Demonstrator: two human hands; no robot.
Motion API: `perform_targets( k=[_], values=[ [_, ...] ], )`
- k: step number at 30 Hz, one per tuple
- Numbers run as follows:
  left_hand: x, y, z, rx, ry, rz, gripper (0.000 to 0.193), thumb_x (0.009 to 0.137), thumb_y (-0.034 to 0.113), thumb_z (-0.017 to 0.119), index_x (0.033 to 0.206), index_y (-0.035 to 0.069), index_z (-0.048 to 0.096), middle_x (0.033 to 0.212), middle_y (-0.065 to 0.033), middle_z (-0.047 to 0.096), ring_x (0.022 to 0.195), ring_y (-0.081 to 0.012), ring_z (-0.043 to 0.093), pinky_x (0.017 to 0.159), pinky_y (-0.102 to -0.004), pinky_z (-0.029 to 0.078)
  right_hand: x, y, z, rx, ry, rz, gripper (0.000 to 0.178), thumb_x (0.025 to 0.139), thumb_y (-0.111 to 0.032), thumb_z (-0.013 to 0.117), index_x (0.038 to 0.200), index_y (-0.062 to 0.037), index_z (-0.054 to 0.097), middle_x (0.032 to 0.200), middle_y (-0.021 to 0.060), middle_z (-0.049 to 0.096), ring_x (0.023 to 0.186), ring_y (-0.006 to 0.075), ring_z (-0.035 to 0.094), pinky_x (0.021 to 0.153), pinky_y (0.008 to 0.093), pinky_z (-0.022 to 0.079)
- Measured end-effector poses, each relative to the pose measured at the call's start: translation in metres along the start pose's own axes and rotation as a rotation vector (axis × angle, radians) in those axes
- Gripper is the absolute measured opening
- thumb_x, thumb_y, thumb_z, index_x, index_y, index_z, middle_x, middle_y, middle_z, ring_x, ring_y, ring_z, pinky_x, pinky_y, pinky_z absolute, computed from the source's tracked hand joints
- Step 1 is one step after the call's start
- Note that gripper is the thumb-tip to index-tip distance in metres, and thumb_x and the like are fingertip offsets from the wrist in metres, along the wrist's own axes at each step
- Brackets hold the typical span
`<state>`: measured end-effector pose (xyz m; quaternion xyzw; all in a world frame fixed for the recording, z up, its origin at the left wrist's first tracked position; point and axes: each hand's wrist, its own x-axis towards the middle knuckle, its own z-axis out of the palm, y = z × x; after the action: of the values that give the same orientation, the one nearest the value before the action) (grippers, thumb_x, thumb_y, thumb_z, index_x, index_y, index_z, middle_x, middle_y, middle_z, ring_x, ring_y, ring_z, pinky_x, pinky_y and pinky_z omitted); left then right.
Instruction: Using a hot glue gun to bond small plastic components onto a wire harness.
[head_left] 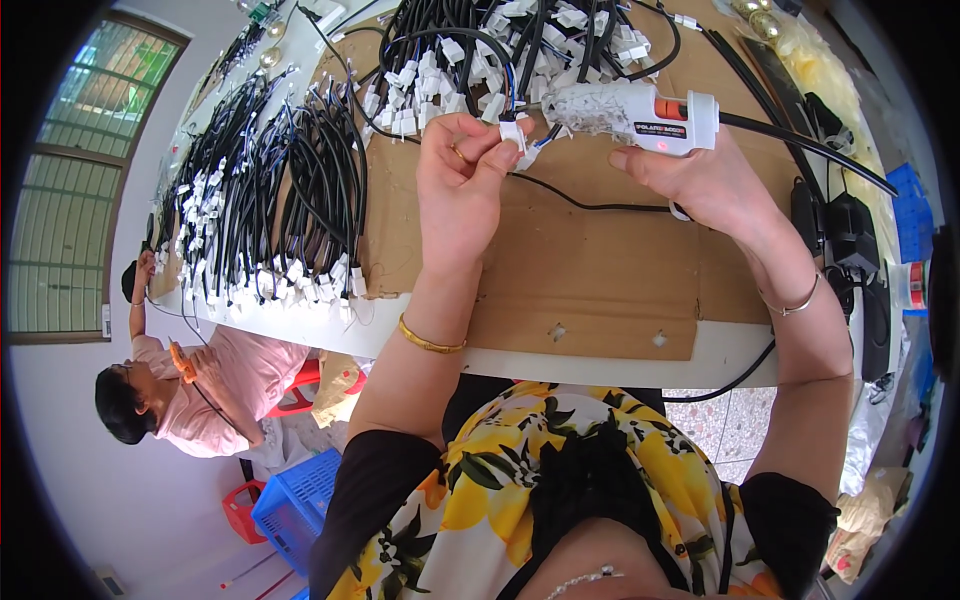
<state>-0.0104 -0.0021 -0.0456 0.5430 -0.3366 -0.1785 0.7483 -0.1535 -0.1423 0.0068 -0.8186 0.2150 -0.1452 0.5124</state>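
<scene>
My left hand (pixel 463 170) pinches a small white connector (pixel 512 133) at the end of a black cable, between thumb and fingers. In my right hand (pixel 705 180) is a white hot glue gun (pixel 645 118) with an orange-red part and a small lit red light. Its nozzle end, coated in stringy glue, points left toward the connector, close to my left fingertips. A black glue stick or cord (pixel 810 150) sticks out from the gun's back. Just beyond both hands lies a heap of black cables with white connectors (pixel 415 95).
More black cables (pixel 325 165) lie in bunches at the left of the table. Brown cardboard (pixel 590 290) covers the middle. Black power adapters (pixel 852 232) sit at the right edge. A co-worker in pink (pixel 210 390) works at the left, above a blue crate (pixel 295 500).
</scene>
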Motion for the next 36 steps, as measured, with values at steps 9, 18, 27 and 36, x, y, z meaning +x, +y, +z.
perform_targets(
  k=[9,18,27,36],
  values=[
    [0.002,-0.005,-0.009,-0.221,-0.108,-0.140,0.015,0.081,-0.004,0.047,0.091,0.004,0.039,0.094,-0.0203,0.059,0.074,-0.0167,0.056,0.069,-0.0256,0.046,0.001,0.003,0.001,0.043,-0.037,0.041,0.023,0.070,-0.017,0.065,0.082,-0.0013,0.055,0.066,-0.0016,0.052,0.061,0.0057,0.041,0.056,0.0211,0.038],
    [0.003,-0.010,-0.016,-0.435,-0.209,-0.282,0.015,0.082,0.000,0.049,0.093,0.008,0.042,0.095,-0.0205,0.058,0.074,-0.0187,0.057,0.069,-0.0271,0.045,0.003,0.002,0.001,-0.006,-0.027,0.036,0.022,0.070,-0.016,0.065,0.082,-0.0014,0.055,0.065,-0.0023,0.050,0.061,0.0054,0.041,0.056,0.0209,0.038],
    [0.002,-0.009,-0.016,-0.457,-0.251,-0.288,0.015,0.082,0.002,0.050,0.093,0.008,0.042,0.095,-0.0208,0.058,0.075,-0.0183,0.057,0.070,-0.0277,0.045,0.003,0.005,0.000,0.009,-0.043,-0.002,0.022,0.070,-0.016,0.065,0.082,-0.0014,0.055,0.066,-0.0012,0.052,0.062,0.0061,0.043,0.057,0.0216,0.039],
    [0.001,-0.008,-0.015,-0.492,-0.255,-0.309,0.016,0.082,0.003,0.050,0.095,0.009,0.043,0.096,-0.0212,0.057,0.075,-0.0178,0.057,0.072,-0.0297,0.045,0.003,0.006,0.000,0.078,-0.075,0.030,0.021,0.070,-0.015,0.066,0.083,-0.0025,0.056,0.068,-0.0017,0.053,0.063,0.0049,0.043,0.057,0.0210,0.039]
  ],
)
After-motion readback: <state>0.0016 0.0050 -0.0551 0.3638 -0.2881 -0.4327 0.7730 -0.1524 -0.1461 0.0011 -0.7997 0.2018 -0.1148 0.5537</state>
